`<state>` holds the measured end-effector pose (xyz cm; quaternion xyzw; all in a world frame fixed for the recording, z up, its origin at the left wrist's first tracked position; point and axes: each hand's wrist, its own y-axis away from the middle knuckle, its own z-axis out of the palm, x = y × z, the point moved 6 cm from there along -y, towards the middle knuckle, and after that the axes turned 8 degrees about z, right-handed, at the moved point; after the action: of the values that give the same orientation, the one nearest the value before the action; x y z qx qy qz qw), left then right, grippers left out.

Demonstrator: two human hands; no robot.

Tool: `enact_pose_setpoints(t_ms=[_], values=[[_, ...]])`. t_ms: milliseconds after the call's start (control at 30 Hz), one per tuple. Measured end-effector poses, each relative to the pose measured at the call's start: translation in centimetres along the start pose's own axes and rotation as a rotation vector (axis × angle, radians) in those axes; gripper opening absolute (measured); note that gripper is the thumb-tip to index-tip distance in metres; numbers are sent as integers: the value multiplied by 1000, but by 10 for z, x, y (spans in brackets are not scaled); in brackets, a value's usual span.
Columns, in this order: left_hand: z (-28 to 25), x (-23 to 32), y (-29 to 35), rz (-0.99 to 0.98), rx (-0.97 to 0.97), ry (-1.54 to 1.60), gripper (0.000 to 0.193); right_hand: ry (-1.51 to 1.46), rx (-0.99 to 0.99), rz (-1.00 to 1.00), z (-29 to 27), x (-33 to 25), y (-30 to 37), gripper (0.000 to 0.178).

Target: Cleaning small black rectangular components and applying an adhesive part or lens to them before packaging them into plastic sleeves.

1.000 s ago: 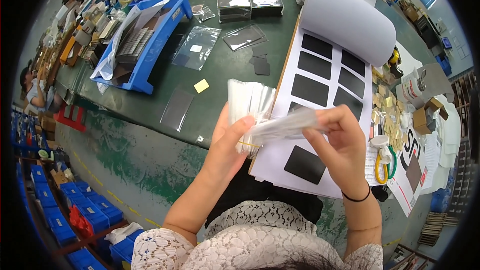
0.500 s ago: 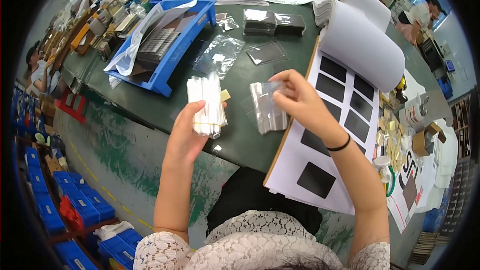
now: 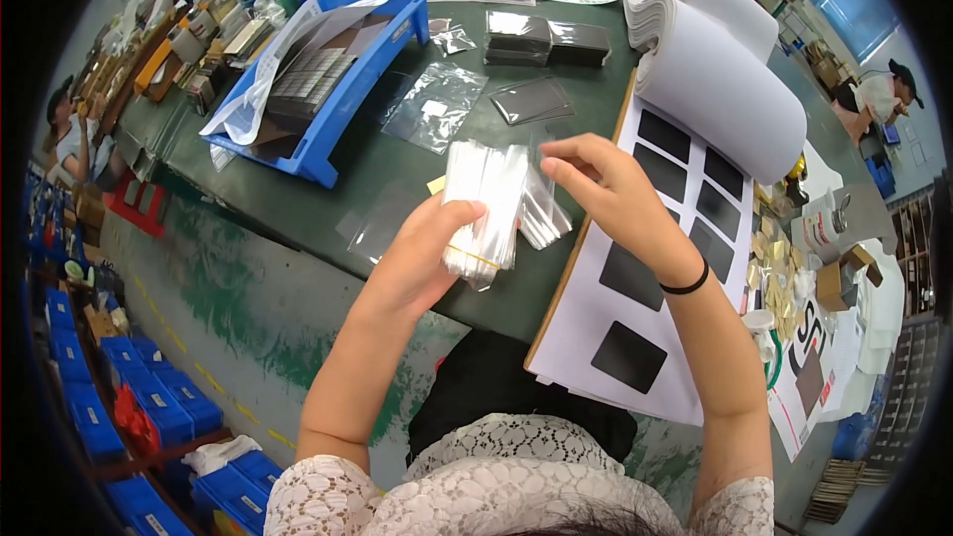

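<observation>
Left hand (image 3: 422,246) grips clear-sleeve bundle (image 3: 488,184) over near side of green table (image 3: 526,290), thumb on top, fingers hidden beneath. Right hand (image 3: 617,189) just right, fingers curled; can't tell if gripping. Loose sleeves (image 3: 546,220) partly hidden.

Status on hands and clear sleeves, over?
Left hand holding rubber-banded clear sleeves. Right hand beside them, grip unclear. Loose sleeves just right of bundle.

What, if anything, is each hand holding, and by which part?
Left hand: the clear plastic bundle, by its left side. Right hand: cannot tell whether it grips anything.
</observation>
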<state>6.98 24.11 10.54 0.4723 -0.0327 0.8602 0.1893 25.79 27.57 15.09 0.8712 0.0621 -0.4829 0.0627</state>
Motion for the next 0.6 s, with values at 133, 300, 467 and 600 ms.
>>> enact_pose_setpoints(t_ms=[133, 300, 467, 600], values=[[10, 1, -2, 34, -3, 27, 45, 261, 192, -135, -11, 5, 12, 34], [32, -9, -3, 40, -18, -28, 48, -753, -165, 141, 2, 4, 35, 44], [65, -27, -14, 45, -76, -182, 45, -1002, -175, 275, 24, 7, 53, 45], [77, -34, -28, 169, -74, -334, 57, -1164, -29, 401, 21, 27, 56, 34]])
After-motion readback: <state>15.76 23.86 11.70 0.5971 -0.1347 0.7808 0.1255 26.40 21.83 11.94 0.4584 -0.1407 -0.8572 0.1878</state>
